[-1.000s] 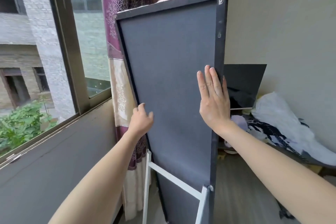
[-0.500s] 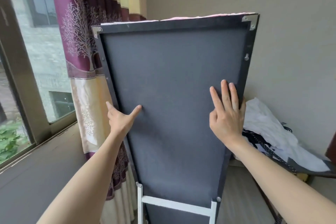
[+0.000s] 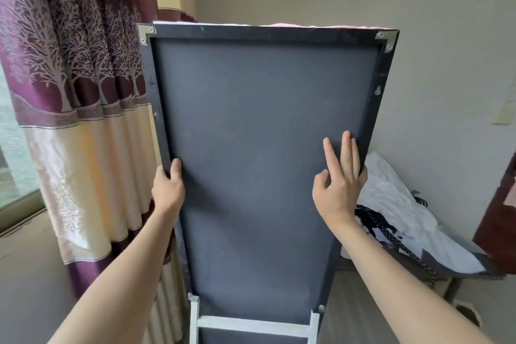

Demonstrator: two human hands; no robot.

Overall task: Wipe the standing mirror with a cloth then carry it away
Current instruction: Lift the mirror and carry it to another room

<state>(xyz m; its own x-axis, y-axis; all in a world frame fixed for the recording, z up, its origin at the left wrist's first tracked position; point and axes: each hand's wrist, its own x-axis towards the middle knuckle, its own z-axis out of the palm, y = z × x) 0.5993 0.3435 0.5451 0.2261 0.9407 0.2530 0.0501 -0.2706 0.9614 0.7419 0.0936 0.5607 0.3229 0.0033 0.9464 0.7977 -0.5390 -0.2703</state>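
You're facing the standing mirror's (image 3: pixel 262 165) dark grey back, upright; pink cloth (image 3: pixel 282 24) is lying along its top edge.

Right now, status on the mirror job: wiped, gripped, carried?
Wiping can't be confirmed: only the mirror back shows, with something pinkish, maybe the cloth, along its top edge. In hand: left hand grips the left frame edge, right hand lies flat by the right edge. Left: carrying it away; its white stand is unfolded.

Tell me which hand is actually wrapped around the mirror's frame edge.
The left hand grips the mirror; the right hand lies flat.
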